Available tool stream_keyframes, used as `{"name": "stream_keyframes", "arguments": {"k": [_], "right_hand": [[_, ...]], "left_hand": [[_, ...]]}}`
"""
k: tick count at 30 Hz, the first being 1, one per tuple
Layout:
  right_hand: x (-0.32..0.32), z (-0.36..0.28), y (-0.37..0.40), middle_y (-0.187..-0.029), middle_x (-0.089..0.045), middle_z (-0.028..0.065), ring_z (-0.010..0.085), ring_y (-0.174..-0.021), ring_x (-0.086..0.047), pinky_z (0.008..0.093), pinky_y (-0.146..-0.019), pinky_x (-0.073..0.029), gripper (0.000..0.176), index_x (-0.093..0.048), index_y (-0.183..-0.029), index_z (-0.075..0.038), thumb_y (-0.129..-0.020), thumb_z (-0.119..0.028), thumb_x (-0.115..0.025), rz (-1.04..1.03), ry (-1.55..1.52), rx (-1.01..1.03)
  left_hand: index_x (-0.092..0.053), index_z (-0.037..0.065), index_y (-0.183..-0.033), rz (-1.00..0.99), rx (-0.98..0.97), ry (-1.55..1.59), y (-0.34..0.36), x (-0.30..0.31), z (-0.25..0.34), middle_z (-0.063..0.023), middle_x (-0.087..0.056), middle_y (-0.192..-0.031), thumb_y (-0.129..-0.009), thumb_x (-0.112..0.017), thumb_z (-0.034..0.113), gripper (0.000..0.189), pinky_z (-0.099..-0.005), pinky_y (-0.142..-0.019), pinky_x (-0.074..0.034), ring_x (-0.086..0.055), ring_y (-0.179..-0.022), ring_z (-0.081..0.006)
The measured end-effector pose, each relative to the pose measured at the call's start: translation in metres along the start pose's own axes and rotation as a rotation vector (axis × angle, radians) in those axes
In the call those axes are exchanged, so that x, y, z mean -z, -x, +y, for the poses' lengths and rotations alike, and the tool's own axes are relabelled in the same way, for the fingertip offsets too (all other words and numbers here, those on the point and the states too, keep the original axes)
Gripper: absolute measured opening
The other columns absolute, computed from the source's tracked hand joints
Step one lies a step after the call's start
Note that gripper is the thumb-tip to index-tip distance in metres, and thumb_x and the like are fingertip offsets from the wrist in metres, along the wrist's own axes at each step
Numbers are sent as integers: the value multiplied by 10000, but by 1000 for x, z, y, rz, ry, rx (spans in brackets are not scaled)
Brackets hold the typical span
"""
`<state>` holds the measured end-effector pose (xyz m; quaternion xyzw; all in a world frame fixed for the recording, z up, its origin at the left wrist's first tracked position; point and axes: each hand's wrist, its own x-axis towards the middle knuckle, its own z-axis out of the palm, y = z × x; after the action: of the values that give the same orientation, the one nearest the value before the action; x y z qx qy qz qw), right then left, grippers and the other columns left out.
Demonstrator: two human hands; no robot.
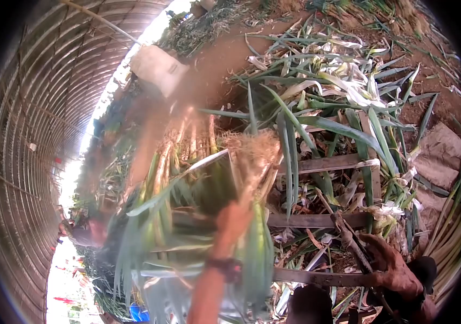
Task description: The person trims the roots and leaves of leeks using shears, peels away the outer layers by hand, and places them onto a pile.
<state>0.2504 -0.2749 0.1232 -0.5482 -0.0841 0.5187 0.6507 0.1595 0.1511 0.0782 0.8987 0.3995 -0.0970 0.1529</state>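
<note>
My left hand, blurred, with a dark band at the wrist, is closed round a bunch of long green onions; its pale roots point up and its green leaves hang below. Another bundle of onions lies just left of it. At the lower right, my right hand has its fingers curled at a thin dark stick. Wooden slats run beneath and beside both hands, with leaf scraps between them.
Loose leaves and pale peelings are heaped at the upper right. More onions lie at the right edge. A whitish sack is at the upper left, beside a ribbed tunnel roof. A blurred person is at the far left.
</note>
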Motion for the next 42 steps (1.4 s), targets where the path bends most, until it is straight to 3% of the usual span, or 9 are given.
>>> {"name": "stream_keyframes", "arguments": {"k": [5, 10, 14, 21, 23, 31, 35, 37, 42], "right_hand": [[-2, 1, 9, -1406, -511, 247, 325, -1253, -541, 431, -993, -468, 970, -317, -1512, -9, -719, -221, -835, 29, 26, 13], [-7, -1, 12, -1344, -538, 238, 324, -1214, -554, 438, -995, -460, 986, -317, -1503, 2, -696, -240, -829, 65, 91, 30], [-19, -10, 13, -1343, -539, 211, 299, -1224, -524, 402, -997, -442, 987, -332, -1502, 16, -639, -134, -785, 76, 52, 27], [-15, -8, 21, -1332, -574, 185, 267, -1166, -595, 375, -1004, -447, 933, -357, -1496, -14, -726, -287, -807, 21, 294, 41], [-13, -3, 28, -1321, -580, 184, 262, -1158, -601, 374, -1005, -448, 910, -359, -1498, -16, -743, -272, -797, 30, 284, 33], [-14, -14, 50, -1290, -597, 183, 255, -1205, -570, 376, -1048, -416, 910, -361, -1472, 44, -726, -266, -777, 65, 227, 98], [-17, -13, 54, -1334, -571, 185, 266, -1229, -551, 376, -1051, -410, 942, -366, -1468, 41, -693, -300, -780, 86, 158, 166], [-19, -9, 59, -1360, -554, 189, 274, -1241, -538, 377, -1044, -410, 961, -368, -1467, 37, -678, -319, -786, 135, 89, 218], [-20, -21, 81, -1398, -518, 227, 292, -1289, -506, 390, -1068, -392, 982, -347, -1496, 9, -683, -304, -799, 211, 87, 128]], "left_hand": [[-648, -69, -1036, -4, -77, 121, 33, -32, 57, -233, -706, -842, -894, -659, 537, 622, -450, -657, -564, -712, -736, -353], [-644, 7, -969, 12, -216, 58, 41, -66, 48, -165, -709, -794, -842, -736, 403, 425, -394, -595, -582, -701, -667, -257], [-659, -16, -996, -50, -145, 84, 48, -50, 52, -217, -700, -815, -820, -752, 412, 472, -445, -663, -578, -696, -678, -341], [-646, 61, -760, 220, -324, 154, 31, -38, 21, -2, -548, -569, -827, -776, 414, 383, -305, -386, -440, -473, -425, -116], [-626, 12, -695, 175, -175, 272, 26, -30, 21, -84, -625, -628, -802, -789, 405, 439, -339, -476, -484, -555, -512, -164], [-666, -20, -722, 100, -104, 225, 51, -11, 47, -161, -645, -649, -804, -787, 482, 523, -407, -595, -521, -617, -580, -235], [-730, 36, -835, 125, -231, 93, 87, -56, 92, -134, -705, -701, -828, -738, 507, 471, -430, -577, -557, -699, -627, -309], [-654, -23, -919, 92, -339, 40, 107, -69, 126, -178, -703, -769, -860, -718, 365, 397, -410, -495, -540, -677, -574, -283], [-663, -11, -832, 66, -336, 60, 119, -83, 164, -180, -712, -830, -845, -732, 402, 419, -430, -696, -570, -711, -777, -297]]}}
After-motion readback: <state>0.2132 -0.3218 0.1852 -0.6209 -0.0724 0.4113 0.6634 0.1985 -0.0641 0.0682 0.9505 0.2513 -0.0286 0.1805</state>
